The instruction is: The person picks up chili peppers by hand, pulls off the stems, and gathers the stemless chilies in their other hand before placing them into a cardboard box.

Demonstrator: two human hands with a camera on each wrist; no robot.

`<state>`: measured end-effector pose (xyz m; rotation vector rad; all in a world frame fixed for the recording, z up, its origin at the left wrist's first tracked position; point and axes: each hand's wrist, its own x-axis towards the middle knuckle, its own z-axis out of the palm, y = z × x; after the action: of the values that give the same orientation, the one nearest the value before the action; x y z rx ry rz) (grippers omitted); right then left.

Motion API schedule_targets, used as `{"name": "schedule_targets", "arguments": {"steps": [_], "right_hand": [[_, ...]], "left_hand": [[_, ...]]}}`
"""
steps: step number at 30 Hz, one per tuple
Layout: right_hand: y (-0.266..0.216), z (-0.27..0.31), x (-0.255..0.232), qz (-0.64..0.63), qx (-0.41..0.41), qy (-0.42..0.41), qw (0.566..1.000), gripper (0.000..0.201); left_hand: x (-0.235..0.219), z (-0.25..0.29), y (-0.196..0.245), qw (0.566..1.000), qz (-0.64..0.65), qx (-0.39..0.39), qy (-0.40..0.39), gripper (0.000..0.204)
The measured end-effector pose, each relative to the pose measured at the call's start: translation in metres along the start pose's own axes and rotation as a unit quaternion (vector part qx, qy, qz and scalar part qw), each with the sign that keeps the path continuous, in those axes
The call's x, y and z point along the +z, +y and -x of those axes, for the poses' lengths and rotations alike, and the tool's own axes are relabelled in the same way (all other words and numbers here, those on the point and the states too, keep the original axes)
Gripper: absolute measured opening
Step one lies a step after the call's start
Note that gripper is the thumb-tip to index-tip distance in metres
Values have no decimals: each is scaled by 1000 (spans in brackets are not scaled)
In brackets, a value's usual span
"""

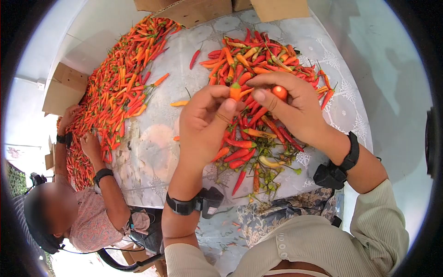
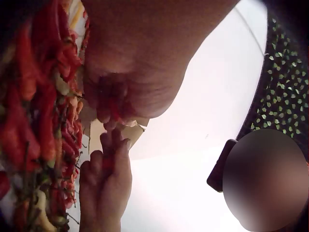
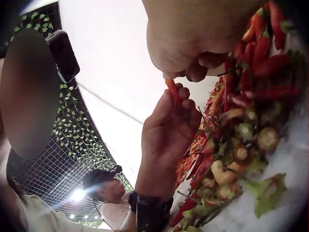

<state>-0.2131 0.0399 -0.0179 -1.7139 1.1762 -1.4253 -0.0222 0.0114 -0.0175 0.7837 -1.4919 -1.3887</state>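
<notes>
Between thumb and fingers, my left hand (image 1: pixel 203 121) pinches an orange chili pepper (image 1: pixel 235 91), its green tip pointing up. Close beside it, my right hand (image 1: pixel 302 107) has its thumb stretched toward that pepper. A red chili (image 1: pixel 279 93) is tucked in the right hand's curled fingers, its pale round end facing up. From the right wrist view, the left hand (image 3: pixel 166 128) holds the orange-red pepper (image 3: pixel 174 91) just under the right hand's fingertips. Below both hands lies a pile of red and orange chilies (image 1: pixel 242 152).
Green stems and caps (image 1: pixel 267 177) lie at the near table edge. A larger chili heap (image 1: pixel 115 78) covers the left side, where another person's hands (image 1: pixel 90 145) work. Cardboard boxes (image 1: pixel 198 13) stand at the back, and another box (image 1: pixel 67 87) at the left. The tablecloth (image 1: pixel 152 152) is patterned.
</notes>
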Motion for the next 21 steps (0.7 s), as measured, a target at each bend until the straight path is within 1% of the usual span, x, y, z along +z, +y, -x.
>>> {"name": "schedule_targets", "arguments": {"steps": [1,3,4,7,10,13,16,19,21], "right_hand": [[-2,1,0,-6,-2,-16,1000,23],[9,1,3,9,-47,-16,999,23],[12,2,4,16,-70,-17,997,24],[11,4,2,19,-49,-31,998,25],[6,5,5,-24,-3,-6,1000,23],[9,3,4,-16,-13,1,1000,21],[3,2,6,37,-80,-15,996,19],[7,2,6,53,-107,-27,993,20],[6,1,3,40,-96,-53,993,21]], "left_hand": [[2,1,0,1000,-25,1,-18,21],[5,3,0,996,-76,1,-53,20],[7,5,0,984,-172,11,-49,17],[8,6,-2,984,-174,6,-47,17],[3,4,-4,967,-240,77,-46,20],[8,2,-3,964,-227,137,31,20],[4,0,-1,966,-205,158,24,22],[5,1,1,976,-174,132,13,22],[2,1,0,980,-161,116,6,22]]}}
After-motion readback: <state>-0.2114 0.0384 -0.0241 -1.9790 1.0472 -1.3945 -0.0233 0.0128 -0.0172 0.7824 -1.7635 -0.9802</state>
